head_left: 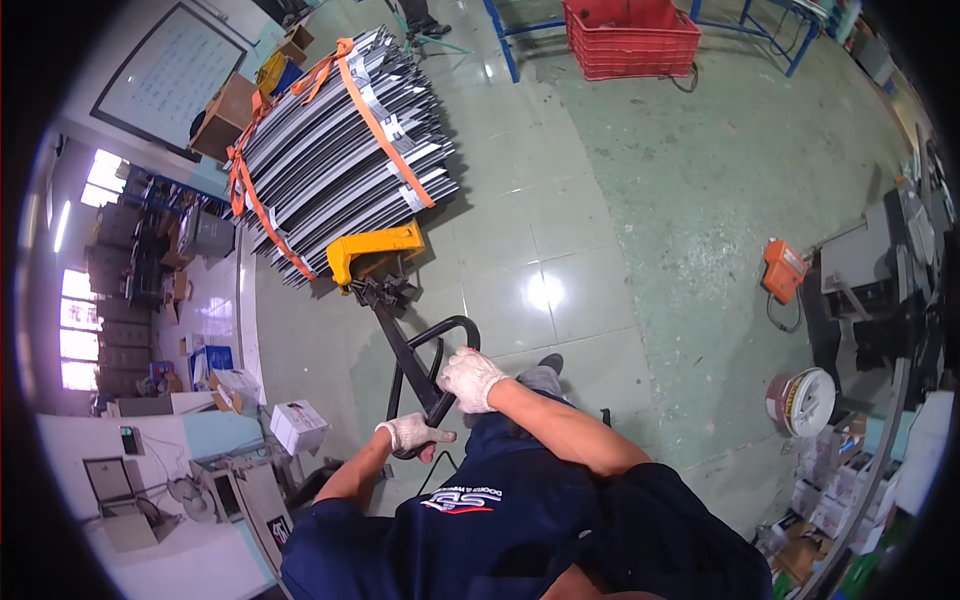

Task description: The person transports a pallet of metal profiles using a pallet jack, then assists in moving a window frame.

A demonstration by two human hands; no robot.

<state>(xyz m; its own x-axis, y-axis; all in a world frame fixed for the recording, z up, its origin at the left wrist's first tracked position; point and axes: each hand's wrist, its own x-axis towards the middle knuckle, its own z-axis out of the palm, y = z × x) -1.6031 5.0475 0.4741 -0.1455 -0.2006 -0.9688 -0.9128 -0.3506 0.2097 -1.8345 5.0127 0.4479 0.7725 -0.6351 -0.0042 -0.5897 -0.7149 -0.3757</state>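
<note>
The black loop handle (458, 325) of a pallet truck rises toward me. Wrapped round its side bar is my right hand (472, 380), in a white knit glove. My left hand (412, 436), gloved alike, is closed at the near end of the handle, its thumb sticking out to the right. The handle joins the pallet truck's yellow body (378, 246). Just beyond that lies a large stack of long grey metal profiles (335, 145), bound with orange straps (385, 140). The stack hides the truck's forks.
A red plastic crate (635, 50) stands at the far side near blue metal frames (515, 50). At right are an orange box with a cable (784, 270) and a white bucket (800, 402). A white carton (298, 428) is at left; a whiteboard (170, 75) is behind.
</note>
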